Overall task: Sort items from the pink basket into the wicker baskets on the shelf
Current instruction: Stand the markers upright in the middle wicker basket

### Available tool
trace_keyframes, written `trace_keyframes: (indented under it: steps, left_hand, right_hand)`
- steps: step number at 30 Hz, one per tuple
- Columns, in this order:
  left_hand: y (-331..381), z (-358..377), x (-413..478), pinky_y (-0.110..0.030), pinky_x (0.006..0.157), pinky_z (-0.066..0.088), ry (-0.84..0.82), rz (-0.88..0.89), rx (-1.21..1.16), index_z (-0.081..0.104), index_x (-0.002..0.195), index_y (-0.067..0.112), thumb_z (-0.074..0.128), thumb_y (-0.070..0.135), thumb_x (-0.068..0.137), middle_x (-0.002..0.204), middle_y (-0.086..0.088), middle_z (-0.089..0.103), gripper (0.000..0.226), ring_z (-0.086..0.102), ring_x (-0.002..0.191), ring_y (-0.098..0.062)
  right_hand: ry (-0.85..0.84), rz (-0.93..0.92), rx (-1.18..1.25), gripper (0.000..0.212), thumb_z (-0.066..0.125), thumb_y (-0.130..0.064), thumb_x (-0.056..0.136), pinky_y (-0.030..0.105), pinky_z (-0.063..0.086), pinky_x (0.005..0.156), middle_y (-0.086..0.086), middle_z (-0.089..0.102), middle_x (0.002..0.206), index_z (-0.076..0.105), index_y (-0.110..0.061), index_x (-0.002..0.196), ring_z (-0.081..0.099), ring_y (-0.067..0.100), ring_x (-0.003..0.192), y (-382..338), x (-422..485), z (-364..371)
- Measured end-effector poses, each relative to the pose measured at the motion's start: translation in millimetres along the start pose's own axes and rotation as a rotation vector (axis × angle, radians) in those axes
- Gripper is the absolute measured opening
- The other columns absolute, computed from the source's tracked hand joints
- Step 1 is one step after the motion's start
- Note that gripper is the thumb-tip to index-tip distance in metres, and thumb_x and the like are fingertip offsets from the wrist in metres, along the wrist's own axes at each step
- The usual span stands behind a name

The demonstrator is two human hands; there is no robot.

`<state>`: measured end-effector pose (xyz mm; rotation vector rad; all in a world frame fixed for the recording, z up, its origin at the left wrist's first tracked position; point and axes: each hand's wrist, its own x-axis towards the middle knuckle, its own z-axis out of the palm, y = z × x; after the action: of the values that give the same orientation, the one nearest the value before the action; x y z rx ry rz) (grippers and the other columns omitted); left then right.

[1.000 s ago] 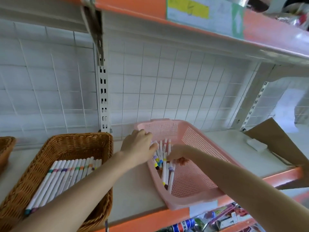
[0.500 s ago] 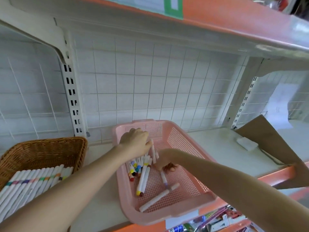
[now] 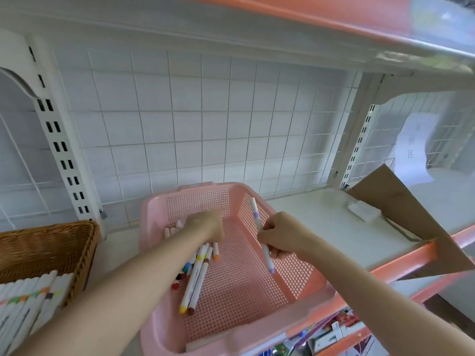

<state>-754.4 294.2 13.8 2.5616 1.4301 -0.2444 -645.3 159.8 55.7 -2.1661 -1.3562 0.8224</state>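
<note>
pink basket (image 3: 150, 227): left hand (image 3: 205, 227) palm-down, fingers curled round a marker bundle (image 3: 198, 273); right hand (image 3: 280, 235) pinches a purple-banded marker (image 3: 255, 211) near-upright

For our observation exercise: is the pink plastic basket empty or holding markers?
Not empty. The left hand grips a bundle of white colour-capped markers inside the pink plastic basket; the right hand holds a purple-banded marker.

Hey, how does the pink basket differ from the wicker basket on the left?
The pink basket is perforated plastic; the wicker basket is brown and woven. The pink basket holds loose markers in an untidy bunch; the wicker basket holds aligned markers side by side. Both sit on the white shelf, and the pens in both have white barrels.
</note>
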Motion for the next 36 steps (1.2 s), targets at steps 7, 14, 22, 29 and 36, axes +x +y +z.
trace_keyframes:
  steps: [7,14,22,29,36]
  left_hand:
    - [8.7,4.7,4.9,-0.028,0.065,0.047,-0.067,0.012,-0.089,0.063,0.101,0.004,0.053,0.012,0.086,0.082,-0.006,0.059,0.019,0.060,0.080,-0.021]
    - [-1.2,-26.8,-22.6,-0.017,0.039,0.036,-0.059,0.074,-0.434,0.052,0.068,0.009,0.052,0.009,0.090,0.063,-0.005,0.060,0.022,0.053,0.046,-0.010]
    - [-83.7,-59.6,-115.6,-0.017,0.048,0.042,0.158,0.116,-0.731,0.057,0.077,0.010,0.059,0.014,0.088,0.065,0.002,0.061,0.013,0.056,0.045,0.001]
    - [-177.8,-48.3,-189.6,-0.020,0.052,0.044,0.229,-0.061,-0.827,0.058,0.076,0.012,0.062,0.016,0.088,0.068,-0.002,0.064,0.013,0.059,0.054,-0.008]
    - [-240.5,-1.2,-204.2,-0.016,0.042,0.040,0.104,-0.235,-0.791,0.060,0.071,0.010,0.065,0.018,0.087,0.054,0.003,0.062,0.018,0.055,0.041,0.000]
  right_hand:
    - [0.115,0.006,0.201,0.017,0.049,-0.003,0.083,0.017,0.040,0.037,0.005,0.055,0.051,0.052,-0.008,0.067,0.049,0.010,0.038,2.9,-13.6,-3.5]
    - [0.112,0.016,0.269,0.015,0.048,-0.001,0.084,0.019,0.042,0.040,0.006,0.056,0.051,0.053,-0.006,0.071,0.052,0.014,0.043,0.5,-15.0,-1.2]
    - [0.052,-0.099,0.258,0.017,0.049,-0.003,0.087,0.021,0.041,0.041,0.006,0.057,0.054,0.052,-0.009,0.071,0.052,0.013,0.044,-59.5,-19.3,22.9]
    - [-0.040,-0.254,0.246,0.021,0.052,-0.006,0.088,0.020,0.041,0.042,0.008,0.055,0.054,0.053,-0.008,0.067,0.051,0.016,0.046,-139.0,-37.8,76.3]
    - [-0.070,-0.276,0.210,0.018,0.051,-0.002,0.087,0.021,0.042,0.040,0.010,0.053,0.055,0.050,-0.008,0.069,0.050,0.017,0.043,-183.4,-51.3,135.6]
